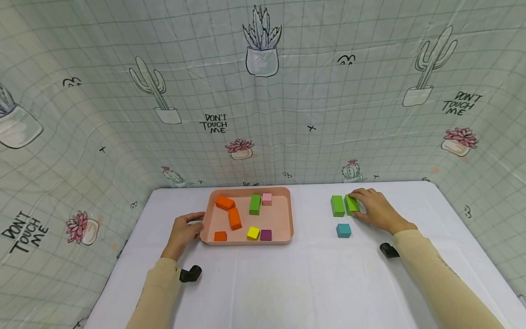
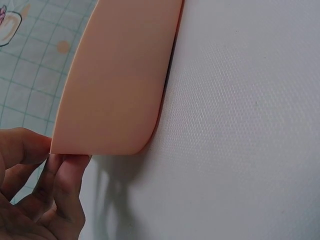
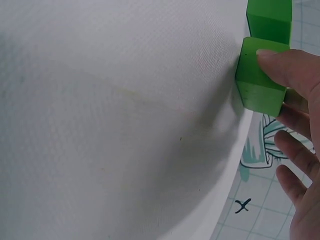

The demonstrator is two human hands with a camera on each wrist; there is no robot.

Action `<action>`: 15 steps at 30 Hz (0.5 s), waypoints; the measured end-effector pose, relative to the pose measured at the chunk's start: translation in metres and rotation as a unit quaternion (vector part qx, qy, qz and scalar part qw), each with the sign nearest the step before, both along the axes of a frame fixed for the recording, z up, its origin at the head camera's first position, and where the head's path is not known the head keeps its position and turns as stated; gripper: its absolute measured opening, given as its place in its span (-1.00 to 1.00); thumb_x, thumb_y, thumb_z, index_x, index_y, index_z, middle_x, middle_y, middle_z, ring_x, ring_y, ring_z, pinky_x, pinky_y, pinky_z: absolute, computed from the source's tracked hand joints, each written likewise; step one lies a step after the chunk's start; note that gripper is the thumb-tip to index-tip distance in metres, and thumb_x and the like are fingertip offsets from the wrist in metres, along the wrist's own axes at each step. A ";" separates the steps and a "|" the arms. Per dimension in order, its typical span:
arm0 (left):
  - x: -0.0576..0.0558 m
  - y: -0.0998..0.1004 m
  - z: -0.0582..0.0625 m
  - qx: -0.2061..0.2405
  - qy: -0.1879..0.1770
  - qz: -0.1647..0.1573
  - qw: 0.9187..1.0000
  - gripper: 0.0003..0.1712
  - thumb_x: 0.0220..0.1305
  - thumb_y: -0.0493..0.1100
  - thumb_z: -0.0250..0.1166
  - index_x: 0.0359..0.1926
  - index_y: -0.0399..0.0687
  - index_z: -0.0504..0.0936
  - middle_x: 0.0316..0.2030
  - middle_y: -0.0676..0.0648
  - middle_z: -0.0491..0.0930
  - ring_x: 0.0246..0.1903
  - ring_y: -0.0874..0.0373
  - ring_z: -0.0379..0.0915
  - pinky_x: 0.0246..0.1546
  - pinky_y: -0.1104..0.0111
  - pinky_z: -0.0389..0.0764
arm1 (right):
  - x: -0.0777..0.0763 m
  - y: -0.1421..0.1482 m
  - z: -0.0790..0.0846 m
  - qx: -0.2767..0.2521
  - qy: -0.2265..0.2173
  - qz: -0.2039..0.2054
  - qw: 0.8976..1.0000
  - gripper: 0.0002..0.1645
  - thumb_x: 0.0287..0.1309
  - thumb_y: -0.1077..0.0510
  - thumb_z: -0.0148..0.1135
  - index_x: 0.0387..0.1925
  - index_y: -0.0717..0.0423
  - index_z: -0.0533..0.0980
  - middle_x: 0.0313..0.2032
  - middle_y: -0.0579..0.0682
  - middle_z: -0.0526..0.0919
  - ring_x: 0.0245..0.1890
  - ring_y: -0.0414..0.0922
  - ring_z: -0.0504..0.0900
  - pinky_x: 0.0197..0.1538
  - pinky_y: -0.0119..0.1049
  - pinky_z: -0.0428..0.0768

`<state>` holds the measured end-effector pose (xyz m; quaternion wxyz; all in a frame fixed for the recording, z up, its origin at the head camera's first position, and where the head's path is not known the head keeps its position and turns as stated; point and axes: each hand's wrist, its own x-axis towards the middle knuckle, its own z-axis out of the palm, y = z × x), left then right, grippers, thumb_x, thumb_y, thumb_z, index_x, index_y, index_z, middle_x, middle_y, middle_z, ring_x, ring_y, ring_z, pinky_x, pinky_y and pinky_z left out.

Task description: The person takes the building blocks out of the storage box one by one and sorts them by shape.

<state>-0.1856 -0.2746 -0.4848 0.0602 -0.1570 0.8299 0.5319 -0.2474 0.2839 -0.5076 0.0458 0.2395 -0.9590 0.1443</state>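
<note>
My left hand [image 1: 184, 234] holds the left end of a pink tray [image 1: 281, 219]; in the left wrist view, the thumb and fingers pinch its rim. Over on the right, my right hand [image 1: 377, 211] grips a green block [image 3: 260, 75] between thumb and fingers. A second green block [image 1: 338, 206] stands just left of the held one. Nearer the front lies a teal cube [image 1: 343, 230]. Inside the tray are orange blocks [image 1: 234, 219], a green block [image 1: 255, 204], a pink cube [image 1: 266, 199], a yellow block [image 1: 253, 233] and a purple one [image 1: 266, 235].
A white table [image 1: 287, 288] carries everything. Grid-patterned cloth [image 1: 287, 100] with drawn cacti rises behind and on both sides. Black camera mounts [image 1: 191, 274] stick out from both wrists, low over the tabletop.
</note>
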 end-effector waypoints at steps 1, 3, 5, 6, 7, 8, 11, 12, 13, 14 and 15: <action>-0.001 0.000 0.000 -0.001 0.000 0.001 1.000 -0.51 0.43 -0.38 0.17 0.35 -0.36 0.57 0.29 -0.42 0.52 -0.29 0.12 0.53 -0.37 0.48 0.61 | 0.000 0.000 0.000 0.001 0.000 -0.001 1.000 -0.29 0.15 0.18 0.58 0.29 0.35 0.55 0.25 0.34 0.58 0.22 0.35 0.50 0.26 0.34 0.43; -0.001 0.001 0.001 0.000 0.000 0.000 1.000 -0.50 0.43 -0.38 0.16 0.35 -0.36 0.57 0.30 -0.41 0.51 -0.29 0.12 0.53 -0.37 0.49 0.61 | 0.000 0.000 0.000 0.001 -0.001 -0.003 1.000 -0.29 0.14 0.18 0.58 0.29 0.36 0.55 0.25 0.34 0.58 0.22 0.35 0.50 0.26 0.35 0.43; -0.002 0.001 0.001 0.001 0.000 -0.001 1.000 -0.50 0.43 -0.38 0.16 0.35 -0.35 0.57 0.31 -0.41 0.50 -0.27 0.11 0.52 -0.37 0.50 0.61 | 0.000 0.001 -0.001 0.000 0.000 -0.004 1.000 -0.29 0.14 0.18 0.58 0.28 0.36 0.55 0.24 0.35 0.58 0.22 0.35 0.50 0.26 0.35 0.43; -0.001 0.001 0.001 0.001 0.000 -0.002 1.000 -0.50 0.43 -0.38 0.16 0.35 -0.37 0.56 0.31 -0.42 0.49 -0.27 0.11 0.53 -0.37 0.50 0.61 | 0.000 0.001 -0.001 0.000 0.001 -0.003 1.000 -0.29 0.14 0.18 0.58 0.28 0.36 0.55 0.24 0.35 0.58 0.22 0.35 0.50 0.25 0.35 0.43; -0.001 0.001 0.001 0.001 -0.001 -0.001 1.000 -0.50 0.43 -0.38 0.16 0.35 -0.35 0.57 0.31 -0.40 0.49 -0.27 0.11 0.52 -0.37 0.51 0.61 | -0.001 0.002 -0.001 0.000 0.002 -0.002 1.000 -0.29 0.14 0.18 0.58 0.28 0.36 0.55 0.24 0.35 0.58 0.22 0.35 0.50 0.25 0.35 0.43; -0.001 0.000 0.001 0.001 0.000 -0.001 1.000 -0.50 0.43 -0.38 0.16 0.35 -0.36 0.57 0.31 -0.41 0.49 -0.27 0.11 0.52 -0.37 0.51 0.61 | -0.001 0.002 -0.001 0.000 0.003 -0.001 1.000 -0.29 0.13 0.18 0.58 0.28 0.36 0.55 0.24 0.34 0.59 0.21 0.35 0.51 0.24 0.35 0.43; 0.000 0.000 0.001 0.000 0.003 -0.003 1.000 -0.50 0.43 -0.38 0.15 0.35 -0.37 0.56 0.30 -0.42 0.50 -0.30 0.12 0.51 -0.38 0.50 0.60 | 0.000 0.002 0.000 -0.001 0.007 0.001 1.000 -0.28 0.13 0.17 0.59 0.28 0.36 0.55 0.25 0.35 0.58 0.21 0.36 0.50 0.22 0.36 0.43; 0.000 0.000 0.002 0.000 0.003 -0.003 1.000 -0.50 0.43 -0.38 0.15 0.35 -0.37 0.56 0.30 -0.42 0.50 -0.30 0.12 0.51 -0.38 0.50 0.60 | 0.000 0.001 0.001 -0.003 0.010 0.001 1.000 -0.27 0.13 0.17 0.59 0.29 0.36 0.54 0.26 0.35 0.57 0.21 0.36 0.50 0.22 0.36 0.43; 0.001 0.000 0.002 0.001 0.003 -0.002 1.000 -0.50 0.43 -0.38 0.15 0.35 -0.37 0.57 0.30 -0.42 0.51 -0.30 0.13 0.51 -0.38 0.50 0.59 | 0.001 0.000 0.003 -0.005 0.014 0.000 1.000 -0.26 0.13 0.17 0.58 0.29 0.37 0.53 0.26 0.35 0.57 0.21 0.37 0.50 0.22 0.37 0.43; 0.001 0.000 0.002 0.001 0.003 -0.003 1.000 -0.50 0.43 -0.38 0.15 0.35 -0.37 0.56 0.29 -0.42 0.51 -0.31 0.13 0.51 -0.38 0.50 0.60 | 0.002 -0.002 0.006 -0.009 0.018 0.000 1.000 -0.25 0.12 0.17 0.58 0.30 0.37 0.53 0.27 0.36 0.56 0.21 0.37 0.49 0.21 0.37 0.43; 0.002 0.000 0.002 0.001 0.003 -0.003 1.000 -0.50 0.43 -0.38 0.15 0.35 -0.38 0.56 0.29 -0.43 0.50 -0.31 0.13 0.51 -0.38 0.50 0.60 | 0.003 -0.006 0.010 -0.014 0.025 0.001 1.000 -0.24 0.12 0.17 0.59 0.30 0.37 0.52 0.27 0.36 0.56 0.21 0.38 0.49 0.21 0.37 0.42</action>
